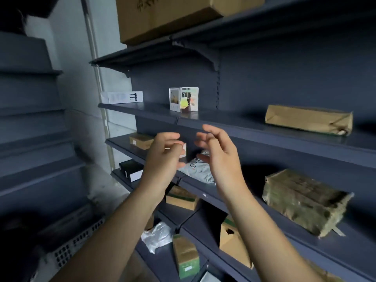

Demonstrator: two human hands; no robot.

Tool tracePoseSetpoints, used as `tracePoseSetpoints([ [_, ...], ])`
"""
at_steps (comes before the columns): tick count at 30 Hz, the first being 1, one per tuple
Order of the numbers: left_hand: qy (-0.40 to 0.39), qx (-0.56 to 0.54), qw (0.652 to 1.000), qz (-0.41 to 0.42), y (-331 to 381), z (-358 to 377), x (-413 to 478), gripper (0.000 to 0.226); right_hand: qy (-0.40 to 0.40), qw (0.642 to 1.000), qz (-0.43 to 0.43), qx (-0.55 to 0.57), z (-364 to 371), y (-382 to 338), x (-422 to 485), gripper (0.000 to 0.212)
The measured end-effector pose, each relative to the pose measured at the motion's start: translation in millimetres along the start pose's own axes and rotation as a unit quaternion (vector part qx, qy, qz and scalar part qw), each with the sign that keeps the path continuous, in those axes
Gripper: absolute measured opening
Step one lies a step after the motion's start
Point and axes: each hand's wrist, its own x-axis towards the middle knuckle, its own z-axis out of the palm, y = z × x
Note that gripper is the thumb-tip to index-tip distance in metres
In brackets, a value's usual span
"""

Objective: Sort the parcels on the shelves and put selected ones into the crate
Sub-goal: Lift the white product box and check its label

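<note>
My left hand (163, 159) and my right hand (218, 157) are raised side by side in front of the dark shelves, fingers loosely curled, palms facing each other, holding nothing. Between and behind them, on the third shelf, lie a small white box (184, 150) and a grey poly bag (198, 169). On the shelf above stand a white printed box (183, 99), a flat white box (122, 97) and a brown paper parcel (309, 119). A perforated grey crate (77, 241) sits low at the left.
Also shelved: a small brown box (141, 141), a black box (131, 169), a large taped parcel (303, 200), lower cardboard boxes (186, 255) and a white bag (156, 235). A big carton (173, 15) is on top. Another shelf unit (30, 119) stands left.
</note>
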Motion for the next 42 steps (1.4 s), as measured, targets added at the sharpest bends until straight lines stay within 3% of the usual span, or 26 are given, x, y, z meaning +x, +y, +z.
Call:
tracePoseSetpoints([
  [11,0.011,-0.029,0.999,0.022,-69,-87,181,0.022,-0.011,0.999,-0.025,-0.042,122,83,140,0.026],
  [25,-0.029,-0.063,0.997,0.035,-142,-229,440,0.021,0.053,0.996,-0.036,-0.063,344,172,314,0.025],
  [42,0.01,-0.042,0.997,0.06,-242,-269,726,0.017,0.065,0.987,-0.034,-0.141,454,294,537,0.022],
])
